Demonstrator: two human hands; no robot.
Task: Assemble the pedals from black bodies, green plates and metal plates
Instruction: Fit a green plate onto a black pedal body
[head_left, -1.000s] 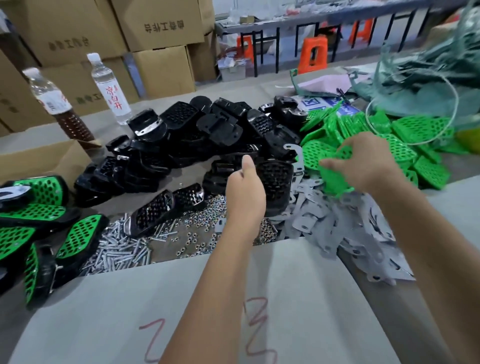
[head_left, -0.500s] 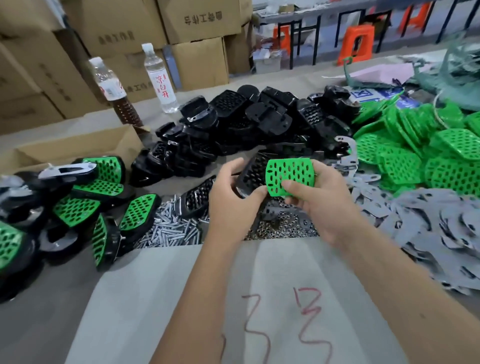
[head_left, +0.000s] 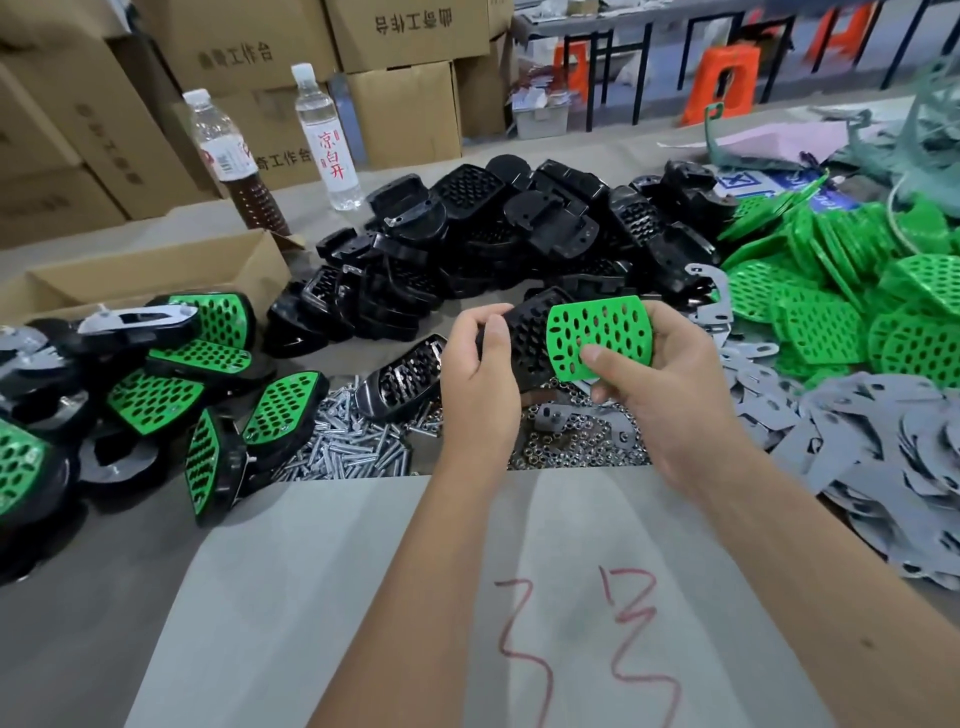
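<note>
A black pedal body (head_left: 524, 340) is held in the air above the table (head_left: 104, 597) by the left hand (head_left: 480, 374), whose fingers are curled round its left end. A green perforated plate (head_left: 597, 332) is pinched by the right hand (head_left: 670, 384), with the thumb pressed on its lower face and the fingers wrapped behind its right edge. The plate is laid partly over the right portion of the body and is tilted towards the camera.

Beyond the hands a heap of black bodies (head_left: 493, 234) is piled on the table. To the right, loose green plates (head_left: 831, 291) are spread, and grey metal plates (head_left: 883, 441) are scattered nearer the camera. Below the hands, screws (head_left: 353, 447) and nuts (head_left: 576, 447) are heaped. Finished pedals (head_left: 197, 374) with green faces are gathered at the left, beside an open cardboard box (head_left: 156, 275). Two bottles (head_left: 322, 140) are stood behind the heap.
</note>
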